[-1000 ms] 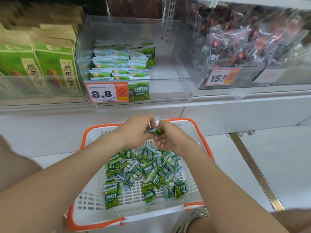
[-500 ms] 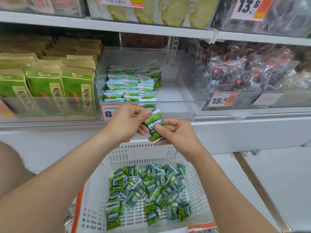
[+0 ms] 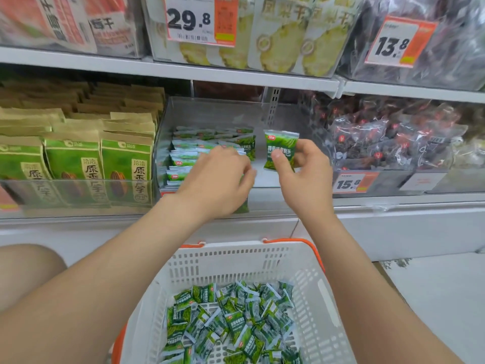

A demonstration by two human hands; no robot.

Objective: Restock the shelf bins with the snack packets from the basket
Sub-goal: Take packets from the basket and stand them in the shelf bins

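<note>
Snack packet [image 3: 280,149] was pinched upright by right hand [image 3: 301,177], just ahead of its fingers, at clear bin [image 3: 262,114].
Left hand [image 3: 220,179] was curled against stacked packets [image 3: 199,148]; its grip could not be determined.
Bin was judged part-filled.
Many loose packets [image 3: 231,324] were noted in basket [image 3: 236,258], below both hands.

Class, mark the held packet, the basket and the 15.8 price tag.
held packet [image 3: 281,142], head view, green front.
basket [image 3: 236,262], head view, far wall.
15.8 price tag [image 3: 348,183], head view, printed digits.
</note>
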